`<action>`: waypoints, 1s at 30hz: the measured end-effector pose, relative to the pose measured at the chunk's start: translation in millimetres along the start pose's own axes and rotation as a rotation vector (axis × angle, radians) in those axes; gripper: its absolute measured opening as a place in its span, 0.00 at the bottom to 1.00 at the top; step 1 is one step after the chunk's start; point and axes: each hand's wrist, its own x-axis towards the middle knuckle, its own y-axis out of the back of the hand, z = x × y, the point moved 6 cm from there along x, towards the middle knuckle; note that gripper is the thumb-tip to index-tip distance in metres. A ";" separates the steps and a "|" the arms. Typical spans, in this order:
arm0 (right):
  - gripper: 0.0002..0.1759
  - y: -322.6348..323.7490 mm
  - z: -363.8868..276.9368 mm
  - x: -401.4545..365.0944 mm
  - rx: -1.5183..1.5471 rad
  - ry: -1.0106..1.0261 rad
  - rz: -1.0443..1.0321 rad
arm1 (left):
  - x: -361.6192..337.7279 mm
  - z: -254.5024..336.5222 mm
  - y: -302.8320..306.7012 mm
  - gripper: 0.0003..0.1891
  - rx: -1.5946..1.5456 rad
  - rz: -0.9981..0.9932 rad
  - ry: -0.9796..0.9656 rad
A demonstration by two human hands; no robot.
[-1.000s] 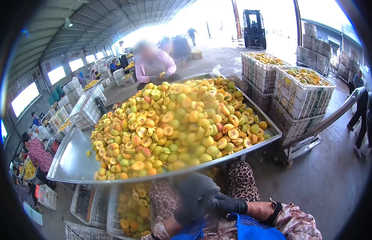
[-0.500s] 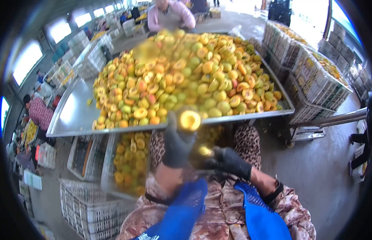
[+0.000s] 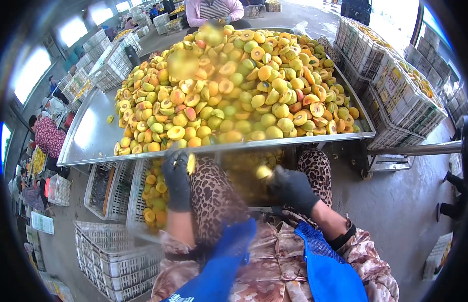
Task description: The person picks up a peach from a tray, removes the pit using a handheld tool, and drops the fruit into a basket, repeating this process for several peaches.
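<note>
My left hand (image 3: 177,181), in a dark glove, is closed on a yellow peach half (image 3: 191,163), held edge-on over the crate left of my knees. My right hand (image 3: 294,189), gloved too, is closed beside my other knee. At its fingertips shows a small blurred yellow thing (image 3: 264,172), whose kind I cannot make out. In front of both hands, a big heap of halved peaches (image 3: 234,95) lies on a metal tray table (image 3: 88,136). Below the left hand, a crate (image 3: 137,194) holds more peach halves.
Plastic crates (image 3: 118,261) are stacked at lower left. Full crates (image 3: 405,100) stand on a cart at right, near a metal bar (image 3: 420,151). A dark container (image 3: 254,176) sits between my knees. Across the table sits a person in pink sleeves (image 3: 214,10); others work at left.
My left hand has moved left with the peach half, from the middle to over the crate. The right hand has shifted slightly up and right. The two hands are now farther apart.
</note>
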 end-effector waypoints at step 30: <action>0.12 11.1 19.1 6.3 1.414 -0.456 0.091 | -21.7 100.0 -196.5 0.21 -0.107 -1.164 -0.358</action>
